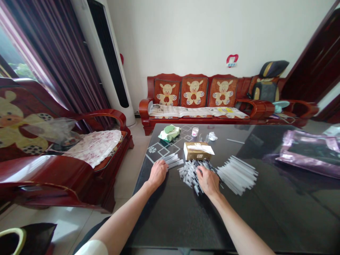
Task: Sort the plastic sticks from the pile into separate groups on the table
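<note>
My left hand (158, 173) rests at the near end of a small bundle of slim whitish sticks (172, 160), its fingers curled over their ends. My right hand (209, 180) is at a heap of short, pale cap-like pieces (188, 173) mixed with thin dark sticks (204, 164). Thumb and fingertips are pinched together there; what lies between them is too small to make out. Just right of this hand, a wide row of long translucent white tubes (238, 174) lies side by side on the dark glossy table (175, 219).
Behind the heap stands a gold tissue box (198, 151). Farther back are a green wipes pack (170, 133), a small white tub (195, 131), crumpled tissue (212, 136) and a lone white stick (235, 141). A purple-edged plastic bag (309, 154) lies at right.
</note>
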The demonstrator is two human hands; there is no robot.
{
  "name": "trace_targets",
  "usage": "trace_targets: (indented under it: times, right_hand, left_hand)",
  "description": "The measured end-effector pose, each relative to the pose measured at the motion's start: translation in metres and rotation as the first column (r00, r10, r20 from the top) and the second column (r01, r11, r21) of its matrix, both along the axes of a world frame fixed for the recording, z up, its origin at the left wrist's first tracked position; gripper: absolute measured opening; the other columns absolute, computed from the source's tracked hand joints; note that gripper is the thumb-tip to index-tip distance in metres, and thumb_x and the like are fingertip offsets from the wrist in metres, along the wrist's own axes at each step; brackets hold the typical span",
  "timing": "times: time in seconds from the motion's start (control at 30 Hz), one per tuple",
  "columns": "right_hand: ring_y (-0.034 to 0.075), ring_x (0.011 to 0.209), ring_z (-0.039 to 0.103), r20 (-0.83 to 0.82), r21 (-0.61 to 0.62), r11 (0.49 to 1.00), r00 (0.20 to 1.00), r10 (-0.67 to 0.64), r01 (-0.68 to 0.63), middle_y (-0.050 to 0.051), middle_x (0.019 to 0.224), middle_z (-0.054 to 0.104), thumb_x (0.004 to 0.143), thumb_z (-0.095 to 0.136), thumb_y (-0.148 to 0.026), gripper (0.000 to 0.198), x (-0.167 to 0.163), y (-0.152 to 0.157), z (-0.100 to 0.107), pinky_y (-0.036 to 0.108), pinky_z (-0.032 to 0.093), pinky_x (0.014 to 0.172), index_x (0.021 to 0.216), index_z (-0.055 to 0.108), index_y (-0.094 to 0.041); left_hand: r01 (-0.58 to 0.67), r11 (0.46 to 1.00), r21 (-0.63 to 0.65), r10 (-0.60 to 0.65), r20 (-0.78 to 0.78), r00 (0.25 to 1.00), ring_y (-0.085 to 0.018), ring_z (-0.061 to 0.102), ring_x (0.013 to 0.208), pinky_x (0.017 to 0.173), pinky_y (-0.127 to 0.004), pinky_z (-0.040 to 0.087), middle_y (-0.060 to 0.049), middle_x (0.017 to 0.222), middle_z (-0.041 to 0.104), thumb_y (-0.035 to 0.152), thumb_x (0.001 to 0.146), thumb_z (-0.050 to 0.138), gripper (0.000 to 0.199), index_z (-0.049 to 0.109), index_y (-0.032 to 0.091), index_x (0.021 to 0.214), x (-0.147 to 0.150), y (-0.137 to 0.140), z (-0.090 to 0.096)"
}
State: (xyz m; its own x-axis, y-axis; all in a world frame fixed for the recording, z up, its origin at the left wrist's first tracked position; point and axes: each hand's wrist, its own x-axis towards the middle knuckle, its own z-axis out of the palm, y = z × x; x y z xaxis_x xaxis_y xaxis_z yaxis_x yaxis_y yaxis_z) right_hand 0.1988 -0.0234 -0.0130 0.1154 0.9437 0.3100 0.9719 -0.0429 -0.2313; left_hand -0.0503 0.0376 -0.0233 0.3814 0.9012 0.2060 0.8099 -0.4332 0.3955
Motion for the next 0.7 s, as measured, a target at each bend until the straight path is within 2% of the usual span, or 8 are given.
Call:
trace_targets:
  times: [0.13, 0.27, 0.4, 0.6, 0.7]
  right_hand:
    - [0.022, 0.074, 0.069, -0.009, 0.009, 1.000, 1.000, 0.009, -0.009, 0.007, 0.085, 0.074, 0.093, 0.041, -0.034, 0.031, -0.001, 0.000, -0.002, 0.029, 0.041, 0.063, 0.104, 0.067, -0.022]
    - [0.022, 0.075, 0.068, -0.014, 0.026, 1.000, 1.000, 0.016, -0.016, 0.007, 0.084, 0.074, 0.093, 0.041, -0.034, 0.031, -0.001, -0.001, -0.003, 0.029, 0.041, 0.063, 0.103, 0.067, -0.023]
    - [0.021, 0.071, 0.068, -0.017, 0.036, 0.999, 0.999, 0.040, -0.039, 0.007, 0.080, 0.074, 0.092, 0.041, -0.033, 0.029, -0.003, -0.003, -0.003, 0.029, 0.040, 0.062, 0.100, 0.068, -0.024]
    - [0.020, 0.071, 0.067, -0.040, 0.016, 0.999, 0.998, 0.049, -0.048, 0.006, 0.077, 0.073, 0.092, 0.042, -0.031, 0.029, -0.006, -0.005, -0.001, 0.027, 0.040, 0.062, 0.100, 0.069, -0.024]
    - [0.022, 0.070, 0.067, -0.115, 0.025, 0.997, 0.991, 0.073, -0.070, 0.007, 0.077, 0.074, 0.091, 0.042, -0.031, 0.029, -0.010, -0.008, 0.004, 0.029, 0.042, 0.063, 0.098, 0.070, -0.023]
  left_hand:
    - [0.009, 1.000, 0.015, -0.007, -0.088, 0.996, -0.026, 0.056, 0.099, 0.090, -0.036, 0.039, -0.011, 0.098, 0.063, 0.017, 0.080, 0.054, 0.020, 0.067, 0.020, 0.095, 0.005, -0.003, 0.001]
    - [0.031, 0.999, -0.017, -0.032, -0.053, 0.998, -0.026, 0.059, 0.094, 0.084, -0.033, 0.041, -0.011, 0.095, 0.063, 0.020, 0.080, 0.057, 0.016, 0.065, 0.019, 0.095, 0.006, -0.005, -0.003]
    - [-0.007, 0.999, -0.044, 0.006, -0.019, 1.000, -0.025, 0.061, 0.090, 0.080, -0.031, 0.043, -0.009, 0.095, 0.064, 0.021, 0.080, 0.060, 0.017, 0.063, 0.020, 0.096, 0.008, -0.005, -0.009]
    - [-0.005, 0.997, -0.081, 0.013, 0.100, 0.995, -0.025, 0.060, 0.090, 0.078, -0.029, 0.043, -0.010, 0.088, 0.063, 0.015, 0.077, 0.061, 0.005, 0.062, 0.019, 0.077, 0.011, -0.007, -0.010]
    - [-0.027, 0.995, -0.096, 0.047, 0.208, 0.977, -0.024, 0.060, 0.088, 0.079, -0.031, 0.042, -0.009, 0.084, 0.061, 0.015, 0.078, 0.059, 0.005, 0.060, 0.019, 0.076, 0.012, -0.006, -0.008]
